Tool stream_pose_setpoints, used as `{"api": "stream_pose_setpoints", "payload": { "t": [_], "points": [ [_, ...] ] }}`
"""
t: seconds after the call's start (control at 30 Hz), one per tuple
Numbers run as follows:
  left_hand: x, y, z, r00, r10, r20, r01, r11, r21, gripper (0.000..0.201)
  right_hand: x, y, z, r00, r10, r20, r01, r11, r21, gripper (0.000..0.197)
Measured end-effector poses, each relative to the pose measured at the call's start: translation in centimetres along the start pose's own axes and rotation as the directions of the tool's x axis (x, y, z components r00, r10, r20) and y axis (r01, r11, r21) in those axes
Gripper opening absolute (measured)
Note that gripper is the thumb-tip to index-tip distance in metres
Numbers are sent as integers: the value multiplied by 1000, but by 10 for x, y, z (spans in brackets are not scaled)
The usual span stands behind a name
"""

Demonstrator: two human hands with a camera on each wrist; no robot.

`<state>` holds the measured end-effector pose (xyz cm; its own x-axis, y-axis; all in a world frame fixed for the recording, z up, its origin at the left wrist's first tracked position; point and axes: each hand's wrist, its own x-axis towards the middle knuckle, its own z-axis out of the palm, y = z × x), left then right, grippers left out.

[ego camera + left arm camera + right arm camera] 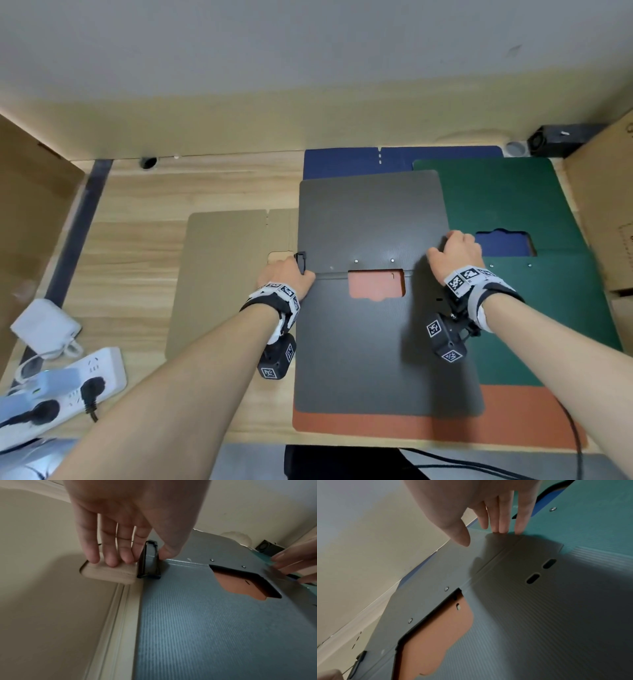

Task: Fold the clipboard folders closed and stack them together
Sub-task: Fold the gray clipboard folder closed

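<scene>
— Where do we have the grey folder (373, 219)?

— Lying open on the worktop (137, 246), its long axis running away from us, the fold line crossing between our two hands. The far half points at the wall, the near half at us. Through its cut-out window we see the orange folder (376, 286) underneath, which also sticks out past the near edge.

— And our left hand (284, 274)?

— At the left end of the fold. The thumb is on one side of the black clip (150, 559) and the forefinger on the other, so we pinch the clip there. The other fingers (109, 555) reach down straight to the left of it, tips resting on the tan folder (219, 274).

— The right hand (455, 253)?

— At the right edge of the grey folder, just past the fold. Its fingers (503, 520) are nearly straight, tips touching where the grey edge meets the green folder (513, 205); the thumb hovers over the grey sheet. We cannot tell whether the fingertips have got under the edge.

— Anything beyond our fingers?

— A blue folder (342, 161) lies under the green and grey ones, towards the wall.
</scene>
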<state>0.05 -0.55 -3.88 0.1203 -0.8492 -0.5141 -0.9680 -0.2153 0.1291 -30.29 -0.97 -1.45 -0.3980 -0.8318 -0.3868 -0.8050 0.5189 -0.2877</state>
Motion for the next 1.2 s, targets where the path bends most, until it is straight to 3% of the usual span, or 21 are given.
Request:
{"api": "stream_pose_setpoints", "payload": {
  "t": [0.17, 0.33, 0.53, 0.97, 1.07, 1.2],
  "points": [
    [-1, 1, -4, 998, 64, 22, -66, 987, 148, 29, 8, 5, 0, 999, 44, 6, -44, 999, 8, 51],
    [2, -4, -9, 990, 121, 72, -133, 970, 202, 31, 18, 15, 2, 992, 111, 59, -117, 987, 111, 67],
    [7, -7, -12, 981, 148, 122, -173, 959, 225, 29, 23, 22, 0, 994, 95, 56, -105, 974, 203, 74],
    [5, 1, -10, 990, 30, 140, -26, 999, -29, 23, 22, 47, -21, 995, 99, 13, -99, 974, 204, 69],
    [2, 5, -14, 999, -3, 51, 6, 999, -46, 21, 18, 47, -18, 994, 104, 31, -109, 967, 229, 68],
    [0, 18, -17, 999, 35, 39, -31, 995, -97, 34, 17, 43, -19, 995, 96, 28, -100, 967, 236, 63]
  ]
}}
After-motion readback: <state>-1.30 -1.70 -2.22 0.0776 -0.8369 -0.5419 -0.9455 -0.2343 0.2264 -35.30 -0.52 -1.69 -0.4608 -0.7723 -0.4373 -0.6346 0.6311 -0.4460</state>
